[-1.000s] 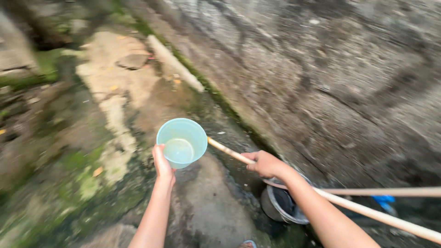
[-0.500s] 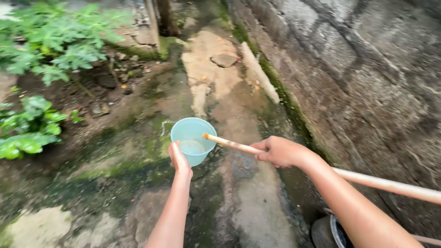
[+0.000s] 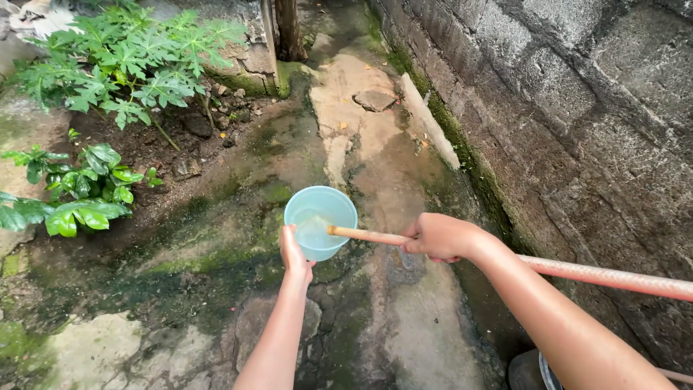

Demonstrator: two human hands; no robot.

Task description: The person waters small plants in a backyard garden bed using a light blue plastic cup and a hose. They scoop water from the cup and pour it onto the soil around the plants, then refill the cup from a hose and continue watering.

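My left hand (image 3: pixel 295 255) grips a pale blue plastic dipper (image 3: pixel 320 220) from below, holding it out over the wet ground with some water inside. My right hand (image 3: pixel 441 237) is closed around a long pale wooden pole (image 3: pixel 592 274) that runs from the right edge to just over the dipper's rim. Both arms reach forward from the bottom of the view.
A rough grey block wall (image 3: pixel 577 123) runs along the right. The ground is a wet, mossy concrete path (image 3: pixel 375 137) with a flat stone (image 3: pixel 373 99). Green leafy plants (image 3: pixel 123 65) grow at the left. The rim of a dark bucket (image 3: pixel 530 372) shows at the bottom right.
The view has swung left and up, away from the bucket and toward the plants. Both hands moved forward along the path, keeping the dipper and pole.
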